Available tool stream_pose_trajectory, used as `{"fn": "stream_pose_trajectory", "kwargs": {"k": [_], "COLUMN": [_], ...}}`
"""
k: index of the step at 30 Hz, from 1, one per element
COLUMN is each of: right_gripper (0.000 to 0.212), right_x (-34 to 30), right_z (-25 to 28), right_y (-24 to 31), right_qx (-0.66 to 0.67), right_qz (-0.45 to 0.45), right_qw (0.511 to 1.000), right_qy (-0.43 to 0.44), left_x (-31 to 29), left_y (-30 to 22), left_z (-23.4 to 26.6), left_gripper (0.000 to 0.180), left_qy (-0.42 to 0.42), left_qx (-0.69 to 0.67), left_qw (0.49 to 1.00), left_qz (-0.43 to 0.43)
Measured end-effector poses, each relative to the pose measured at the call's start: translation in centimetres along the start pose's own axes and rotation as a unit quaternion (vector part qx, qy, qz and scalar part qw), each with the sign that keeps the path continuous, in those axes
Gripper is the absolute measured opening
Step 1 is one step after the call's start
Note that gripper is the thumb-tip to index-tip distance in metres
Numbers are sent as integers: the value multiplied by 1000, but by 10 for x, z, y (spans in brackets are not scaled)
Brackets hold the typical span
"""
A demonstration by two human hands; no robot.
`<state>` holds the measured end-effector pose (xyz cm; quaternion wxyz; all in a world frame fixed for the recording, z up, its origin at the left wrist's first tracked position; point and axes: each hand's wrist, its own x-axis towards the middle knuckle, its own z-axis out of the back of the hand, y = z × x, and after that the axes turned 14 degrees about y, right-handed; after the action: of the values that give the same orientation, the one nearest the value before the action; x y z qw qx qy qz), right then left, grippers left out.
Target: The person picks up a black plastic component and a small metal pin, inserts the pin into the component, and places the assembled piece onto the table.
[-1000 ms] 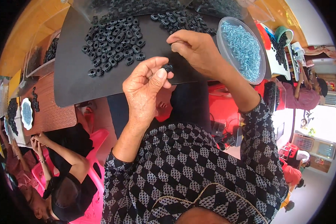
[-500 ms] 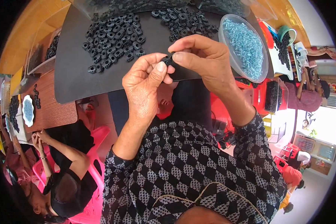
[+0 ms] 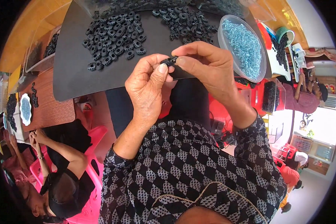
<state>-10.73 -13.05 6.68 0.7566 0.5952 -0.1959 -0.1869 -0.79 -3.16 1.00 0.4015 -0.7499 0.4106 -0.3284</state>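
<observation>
In front of my chest, above the table's near edge, my left hand (image 3: 147,87) pinches a small black plastic clip piece (image 3: 170,61) between thumb and forefinger. My right hand (image 3: 214,67) grips the other end of it with thumb and forefinger. Fingertips hide much of the piece. Beyond my left hand lies a pile of black toothed clip halves (image 3: 114,37), spread over the dark table (image 3: 74,84). A second pile of black clip parts (image 3: 188,26) lies beyond my right hand.
A clear round tub (image 3: 264,69) of tiny pale blue pieces (image 3: 244,46) stands at the table's right. Clear bins (image 3: 44,61) sit at far left and along the back. A co-worker (image 3: 69,179) sits on a pink chair at left, beside a brown table (image 3: 52,106).
My right hand has shifted slightly right, and more of the black piece shows between my fingertips. My left hand still pinches it, slightly farther right.
</observation>
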Motion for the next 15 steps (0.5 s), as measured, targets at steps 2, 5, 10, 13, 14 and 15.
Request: {"fn": "stream_pose_trajectory", "kwargs": {"k": [2,5,10,13,14,15], "right_gripper": [12,12,14,16,16,17], "right_x": [-1,-2,-4,-5,-6,-7], "right_z": [1,2,10,10,10,11], "right_y": [1,3,2,9,9,9], "right_qx": [10,28,-24,-19,-19,-39], "right_qz": [-17,-24,-45,-47,-48,-45], "right_qw": [1000,999,995,995,995,994], "right_qy": [6,17,81,86,86,87], "left_x": [-1,-4,-5,-7,-7,-8], "left_y": [1,0,4,1,1,1], "left_z": [0,-2,-2,-5,-5,-5], "left_gripper": [18,17,17,17,18,18], "left_qy": [6,6,20,25,24,24], "left_qx": [5,-2,-5,-14,-22,-22], "left_qw": [1000,1000,1000,999,999,999], "left_qz": [-6,-10,-19,-17,-21,-21]}}
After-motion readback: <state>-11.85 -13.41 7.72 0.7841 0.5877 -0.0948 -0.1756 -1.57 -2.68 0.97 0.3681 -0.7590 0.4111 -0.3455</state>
